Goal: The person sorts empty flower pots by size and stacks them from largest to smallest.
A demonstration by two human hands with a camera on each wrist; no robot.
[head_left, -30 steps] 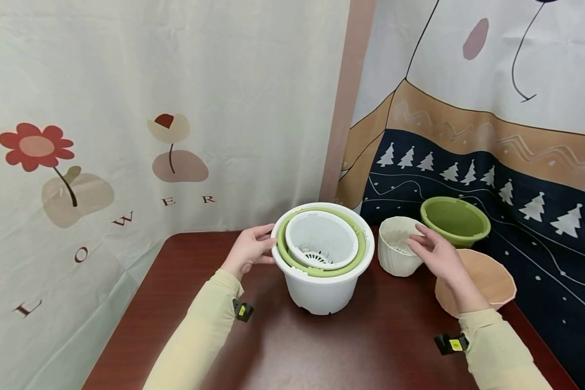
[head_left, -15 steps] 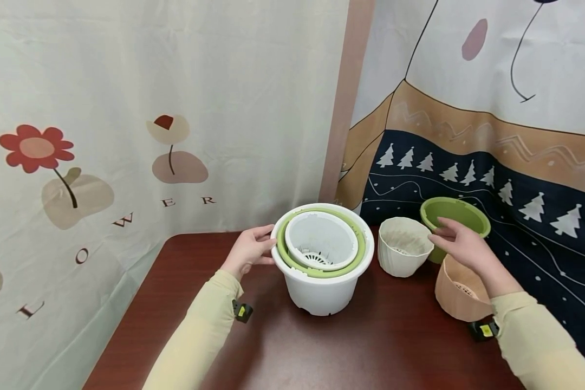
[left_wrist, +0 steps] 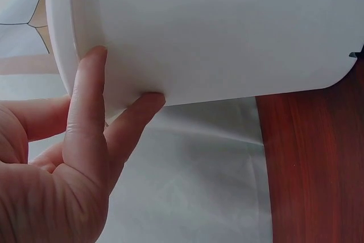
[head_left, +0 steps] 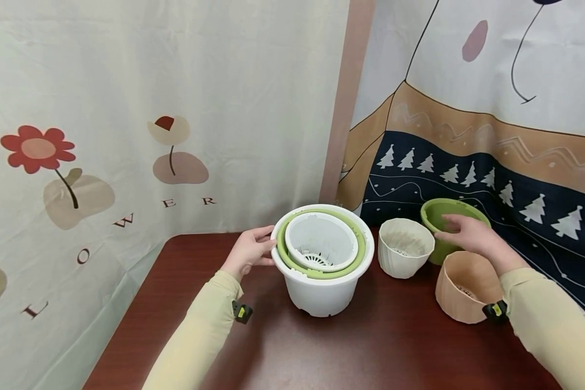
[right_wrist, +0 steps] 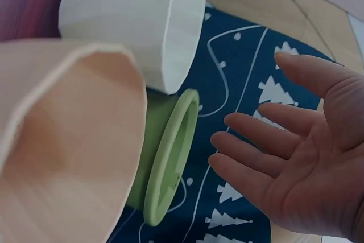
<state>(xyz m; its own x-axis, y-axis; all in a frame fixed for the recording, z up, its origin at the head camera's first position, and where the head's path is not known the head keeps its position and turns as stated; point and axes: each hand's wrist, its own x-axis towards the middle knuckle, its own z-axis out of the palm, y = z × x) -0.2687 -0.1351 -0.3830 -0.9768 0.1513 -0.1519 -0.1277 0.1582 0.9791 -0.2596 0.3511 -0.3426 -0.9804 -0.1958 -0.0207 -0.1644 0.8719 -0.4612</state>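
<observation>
My left hand [head_left: 248, 252] touches the left side of a large white flower pot [head_left: 320, 295], its fingers extended at and just under the rim. Nested inside that pot are a green-rimmed pot [head_left: 284, 249] and a smaller white pot [head_left: 317, 230] with a slotted bottom. In the left wrist view two straight fingertips [left_wrist: 153, 99] lie against the smooth white wall. My right hand [head_left: 473, 235] hovers over a green pot [head_left: 439, 211], overlapping its mouth in the head view. The right wrist view has this hand [right_wrist: 301, 157] with fingers spread, apart from the green pot's rim [right_wrist: 170, 157].
A cream ribbed pot [head_left: 403, 254] stands between the nested stack and the green pot. In front of the green pot is a peach faceted pot [head_left: 455, 295], below my right forearm. All stand on a dark red-brown table [head_left: 361, 346], with printed curtains [head_left: 253, 108] behind.
My right hand has moved right, from over the cream pot to over the green pot, uncovering the cream pot. The left hand and the nested stack have stayed in place.
</observation>
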